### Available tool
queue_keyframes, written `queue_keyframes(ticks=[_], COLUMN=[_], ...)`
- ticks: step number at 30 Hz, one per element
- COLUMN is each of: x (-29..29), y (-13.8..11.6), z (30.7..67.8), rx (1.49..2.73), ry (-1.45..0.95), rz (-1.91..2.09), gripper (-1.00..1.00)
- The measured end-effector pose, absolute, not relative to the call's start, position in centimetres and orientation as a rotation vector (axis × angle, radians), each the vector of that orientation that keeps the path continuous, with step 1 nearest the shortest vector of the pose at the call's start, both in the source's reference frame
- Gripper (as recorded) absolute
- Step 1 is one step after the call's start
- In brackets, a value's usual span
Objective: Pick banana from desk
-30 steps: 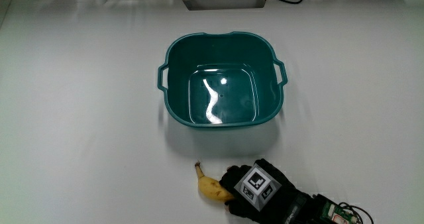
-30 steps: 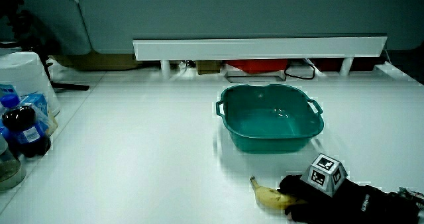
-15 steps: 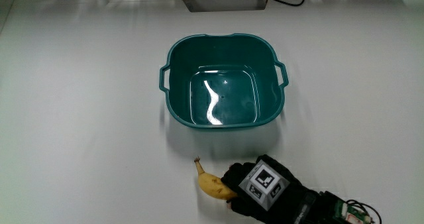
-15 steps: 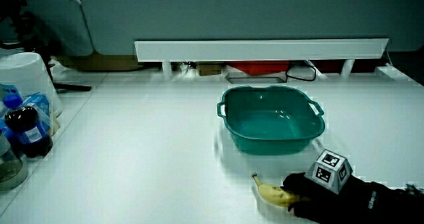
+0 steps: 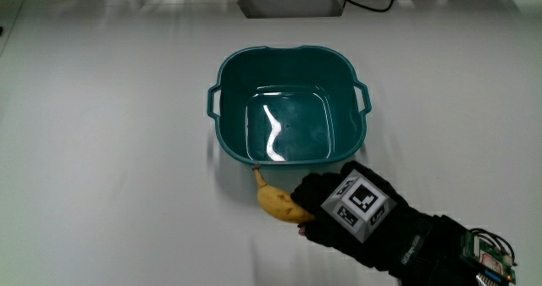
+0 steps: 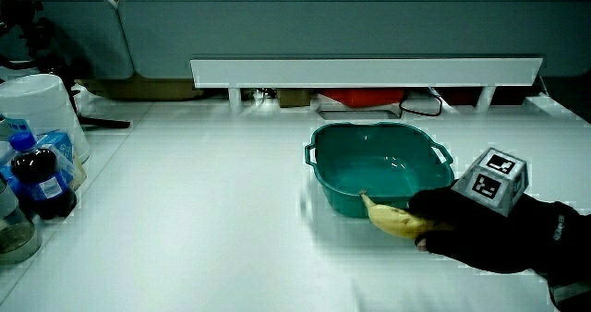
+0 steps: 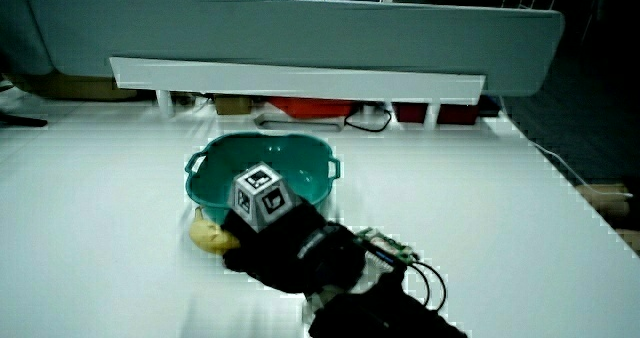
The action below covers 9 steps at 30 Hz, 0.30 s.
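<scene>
A yellow banana (image 5: pixel 276 199) hangs in the air, gripped at one end by the gloved hand (image 5: pixel 347 211), whose fingers are curled around it. Its stem end points toward the teal basin (image 5: pixel 288 57). In both side views the banana (image 6: pixel 390 219) (image 7: pixel 208 234) is raised off the white table, close to the basin's nearer wall (image 6: pixel 343 199). The hand (image 6: pixel 466 224) (image 7: pixel 285 246) carries the patterned cube (image 6: pixel 497 173) on its back. The basin (image 7: pixel 208 180) stands empty.
At one table edge in a side view stand a dark bottle with a blue cap (image 6: pixel 35 176) and a white bucket (image 6: pixel 39 106). A low partition (image 6: pixel 369 30) with a white shelf (image 6: pixel 365 70) runs along the table's farther edge.
The hand has lifted the banana off the table and carried it toward the basin. One second ago the banana lay on the table under the fingers.
</scene>
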<state>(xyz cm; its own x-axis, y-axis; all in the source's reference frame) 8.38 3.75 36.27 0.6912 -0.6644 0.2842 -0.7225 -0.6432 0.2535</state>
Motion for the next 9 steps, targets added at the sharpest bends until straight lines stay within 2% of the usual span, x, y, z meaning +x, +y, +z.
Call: queue_keyframes(ticks=[5,7,9], x=[8.5,8.4,8.1], y=[1.3,0.3,-0.8], z=[36.6,37.4,38.0], rx=[2.596,2.528,2.525], ry=[-1.071,-1.021,-1.022], rz=[0.111,-0.075,-0.05], gripper=[1.0,1.0,1.0])
